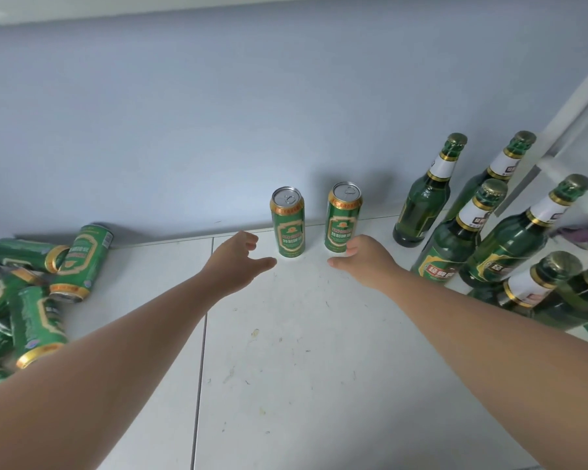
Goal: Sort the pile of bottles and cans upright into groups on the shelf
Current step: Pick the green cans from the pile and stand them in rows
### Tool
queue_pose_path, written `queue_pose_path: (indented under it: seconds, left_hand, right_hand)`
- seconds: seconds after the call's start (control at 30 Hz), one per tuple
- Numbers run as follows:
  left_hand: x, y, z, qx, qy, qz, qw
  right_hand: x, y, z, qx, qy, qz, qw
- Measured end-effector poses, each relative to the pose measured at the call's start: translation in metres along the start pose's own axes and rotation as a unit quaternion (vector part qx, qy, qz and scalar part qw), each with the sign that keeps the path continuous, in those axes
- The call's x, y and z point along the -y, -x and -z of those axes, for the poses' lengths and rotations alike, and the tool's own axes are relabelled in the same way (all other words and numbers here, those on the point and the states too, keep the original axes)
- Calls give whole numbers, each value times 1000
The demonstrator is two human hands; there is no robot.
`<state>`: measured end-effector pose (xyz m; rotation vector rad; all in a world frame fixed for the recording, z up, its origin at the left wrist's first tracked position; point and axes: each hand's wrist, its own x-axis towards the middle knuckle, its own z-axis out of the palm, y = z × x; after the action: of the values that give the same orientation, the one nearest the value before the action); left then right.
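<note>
Two green, gold-banded cans (301,222) stand upright; left hand (233,262) and right hand (364,262) spread, holding nothing.

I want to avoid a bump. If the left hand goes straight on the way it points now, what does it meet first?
Probably the left can. The left hand is open, its fingers aimed up and right at the can's lower part. Depth is unclear, so it might pass just beside.

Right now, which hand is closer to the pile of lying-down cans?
Left. The left hand is open beside the two standing cans, on the side toward the pile of cans. The right hand is farther away, toward the bottles.
</note>
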<state>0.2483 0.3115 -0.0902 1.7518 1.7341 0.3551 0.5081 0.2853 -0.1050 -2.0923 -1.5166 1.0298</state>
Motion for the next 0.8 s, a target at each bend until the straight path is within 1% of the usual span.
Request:
queue_pose_path:
  seconds: [0.17, 0.33, 0.47, 0.63, 0.8]
  left_hand:
    - [13, 26, 9, -7, -3, 17, 1000]
    - [39, 59, 33, -42, 1, 51, 998]
    - [73, 95, 51, -81, 12, 97, 992]
    - [119, 144, 63, -112, 23, 159, 981]
    - [155, 182, 82, -150, 35, 186, 970]
  right_hand:
    - [20, 24, -24, 70, 3, 32, 997]
    - [51, 32, -56, 114, 4, 82, 990]
    - [79, 35, -86, 153, 14, 116, 981]
    - [111, 45, -129, 197, 24, 172, 965]
    - [143, 63, -171, 226, 38, 208, 951]
